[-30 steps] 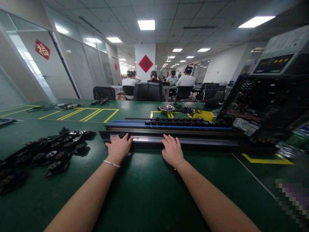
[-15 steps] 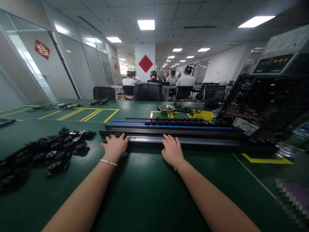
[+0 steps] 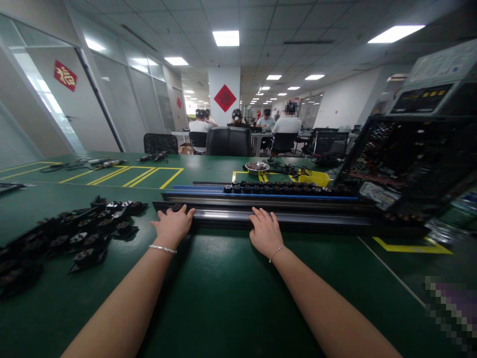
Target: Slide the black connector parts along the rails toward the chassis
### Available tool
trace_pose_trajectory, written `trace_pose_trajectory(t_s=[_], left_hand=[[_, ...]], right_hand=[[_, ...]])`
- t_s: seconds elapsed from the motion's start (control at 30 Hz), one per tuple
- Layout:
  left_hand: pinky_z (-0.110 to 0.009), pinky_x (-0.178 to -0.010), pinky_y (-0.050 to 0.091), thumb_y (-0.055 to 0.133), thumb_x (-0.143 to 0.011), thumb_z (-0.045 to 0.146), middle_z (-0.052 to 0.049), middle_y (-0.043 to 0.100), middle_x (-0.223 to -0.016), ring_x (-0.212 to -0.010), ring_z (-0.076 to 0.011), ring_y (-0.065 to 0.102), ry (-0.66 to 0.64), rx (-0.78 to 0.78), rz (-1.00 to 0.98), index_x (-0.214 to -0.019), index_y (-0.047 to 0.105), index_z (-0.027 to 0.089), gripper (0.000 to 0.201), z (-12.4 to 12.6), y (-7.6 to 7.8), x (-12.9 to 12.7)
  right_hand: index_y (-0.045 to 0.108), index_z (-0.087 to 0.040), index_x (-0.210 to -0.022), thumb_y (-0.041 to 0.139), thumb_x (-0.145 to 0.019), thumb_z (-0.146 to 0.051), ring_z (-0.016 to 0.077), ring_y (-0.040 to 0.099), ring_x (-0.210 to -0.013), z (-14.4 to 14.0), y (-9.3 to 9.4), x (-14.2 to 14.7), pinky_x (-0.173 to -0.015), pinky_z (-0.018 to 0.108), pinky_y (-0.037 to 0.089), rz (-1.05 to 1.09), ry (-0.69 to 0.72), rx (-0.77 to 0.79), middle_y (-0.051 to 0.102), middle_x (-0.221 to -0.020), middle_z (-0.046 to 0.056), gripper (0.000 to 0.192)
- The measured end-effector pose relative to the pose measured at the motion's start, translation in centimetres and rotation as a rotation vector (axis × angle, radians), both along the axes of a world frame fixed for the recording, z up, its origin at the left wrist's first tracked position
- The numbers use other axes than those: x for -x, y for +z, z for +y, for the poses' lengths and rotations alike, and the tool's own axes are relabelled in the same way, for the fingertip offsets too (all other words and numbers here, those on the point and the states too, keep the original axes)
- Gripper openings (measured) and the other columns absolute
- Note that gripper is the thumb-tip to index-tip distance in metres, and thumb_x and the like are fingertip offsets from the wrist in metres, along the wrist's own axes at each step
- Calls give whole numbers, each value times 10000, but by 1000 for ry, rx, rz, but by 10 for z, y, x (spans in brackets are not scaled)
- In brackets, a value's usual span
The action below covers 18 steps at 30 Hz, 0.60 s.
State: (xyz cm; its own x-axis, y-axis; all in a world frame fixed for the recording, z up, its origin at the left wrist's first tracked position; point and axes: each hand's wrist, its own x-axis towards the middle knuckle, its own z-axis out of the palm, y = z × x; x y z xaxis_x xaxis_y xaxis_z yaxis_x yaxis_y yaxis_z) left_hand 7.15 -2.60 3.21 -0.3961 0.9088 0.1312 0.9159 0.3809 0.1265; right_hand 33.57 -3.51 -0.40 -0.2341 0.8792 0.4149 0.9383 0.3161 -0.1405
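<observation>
A long dark metal rail (image 3: 316, 218) lies across the green table (image 3: 223, 288) in front of me. My left hand (image 3: 172, 224) rests on the rail's left end, fingers laid over a small black part there. My right hand (image 3: 265, 231) presses flat on the rail's near edge, about a hand's width to the right. Behind it lies a second rail (image 3: 261, 198) with a blue strip, and a row of small black parts (image 3: 283, 188) sits along it. I cannot tell whether either hand grips the rail or only rests on it.
A pile of black angular parts (image 3: 74, 231) covers the table at left. An open dark machine case (image 3: 413, 164) stands at right. A metal bowl (image 3: 257, 167) and a yellow tray (image 3: 315, 177) sit further back. Several people sit at desks (image 3: 261, 124) beyond office chairs (image 3: 228, 141).
My left hand has slid leftward along the rail toward its end. My right hand has stayed in place.
</observation>
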Motion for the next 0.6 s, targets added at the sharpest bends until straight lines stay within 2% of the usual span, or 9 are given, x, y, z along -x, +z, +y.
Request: trace_pose_trajectory(t_s=[0.6], left_hand=[[-637, -817, 338, 160, -817, 628, -218, 514, -1227, -1126, -449, 445, 32, -6, -35, -1303, 453, 340, 637, 5, -1, 15]], right_hand=[[568, -208, -1154, 429, -749, -155, 208, 294, -1302, 0, 2, 0, -1085, 434, 138, -12, 1, 5, 405, -1406, 33, 431]])
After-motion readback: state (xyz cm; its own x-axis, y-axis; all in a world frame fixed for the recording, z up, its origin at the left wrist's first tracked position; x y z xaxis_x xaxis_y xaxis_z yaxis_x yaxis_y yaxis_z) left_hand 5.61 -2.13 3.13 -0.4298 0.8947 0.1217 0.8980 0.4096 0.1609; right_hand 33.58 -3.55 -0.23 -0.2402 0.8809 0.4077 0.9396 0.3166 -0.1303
